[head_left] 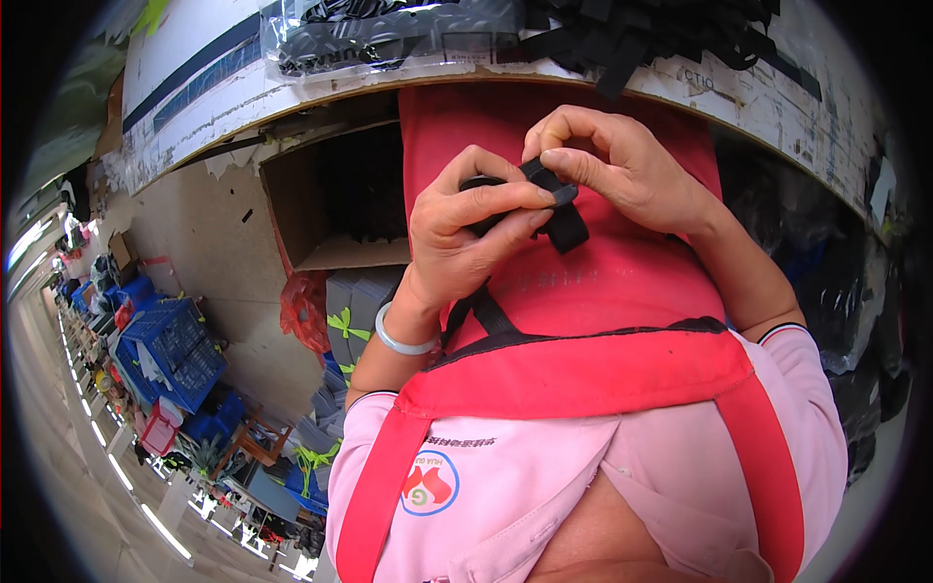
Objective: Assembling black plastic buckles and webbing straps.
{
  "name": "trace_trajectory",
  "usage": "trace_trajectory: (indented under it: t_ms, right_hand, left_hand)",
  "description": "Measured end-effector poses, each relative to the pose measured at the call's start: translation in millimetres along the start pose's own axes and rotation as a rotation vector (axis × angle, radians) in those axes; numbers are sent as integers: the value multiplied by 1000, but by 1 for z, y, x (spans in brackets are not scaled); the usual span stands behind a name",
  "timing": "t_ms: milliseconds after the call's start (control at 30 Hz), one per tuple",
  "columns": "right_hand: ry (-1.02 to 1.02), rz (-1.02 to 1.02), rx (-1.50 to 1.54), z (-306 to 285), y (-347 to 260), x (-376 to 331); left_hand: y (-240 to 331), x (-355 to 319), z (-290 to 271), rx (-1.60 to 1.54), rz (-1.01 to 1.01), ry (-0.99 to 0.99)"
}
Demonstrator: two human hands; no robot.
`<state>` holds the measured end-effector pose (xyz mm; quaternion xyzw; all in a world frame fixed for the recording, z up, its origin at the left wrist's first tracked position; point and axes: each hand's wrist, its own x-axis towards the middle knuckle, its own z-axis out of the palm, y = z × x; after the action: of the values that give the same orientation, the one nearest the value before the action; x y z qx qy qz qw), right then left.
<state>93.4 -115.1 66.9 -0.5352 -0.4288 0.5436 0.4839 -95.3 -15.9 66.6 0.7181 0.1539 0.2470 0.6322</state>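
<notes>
A black webbing strap [569, 231] is held between my hands above the red apron [583, 291] on my lap. It is looped at what looks like a small dark buckle [565, 194], though the fingers partly cover it. My left hand [457, 228] pinches the strap and this piece between thumb and fingers, with more black strap bunched behind the fingers. At the upper end, the thumb and forefinger of my right hand [632, 173] close on the strap. A pale bangle [403, 344] circles my left wrist.
Ahead, the worktable's worn edge [340, 95] carries a clear plastic bag [389, 39] of black pieces and a heap of black straps [641, 39]. Below it stands an open cardboard box [335, 255]. Left are a red bag [305, 309], grey bundles [362, 296] and blue crates [170, 352].
</notes>
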Motion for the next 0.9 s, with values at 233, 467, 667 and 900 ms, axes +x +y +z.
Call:
trace_trajectory:
  t_ms: [233,467,667,900]
  right_hand:
    - [48,2,44,6,0,-2]
    - [-75,145,255,-2,-5,-1]
    - [-60,211,291,0,1,2]
    - [192,63,96,-2,14,22]
  left_hand:
    - [1,-3,4,-99,-52,43]
    - [-6,-6,3,-170,-42,79]
    - [-4,-9,6,-207,-119,98]
    - [2,-20,17,-376,-279,-4]
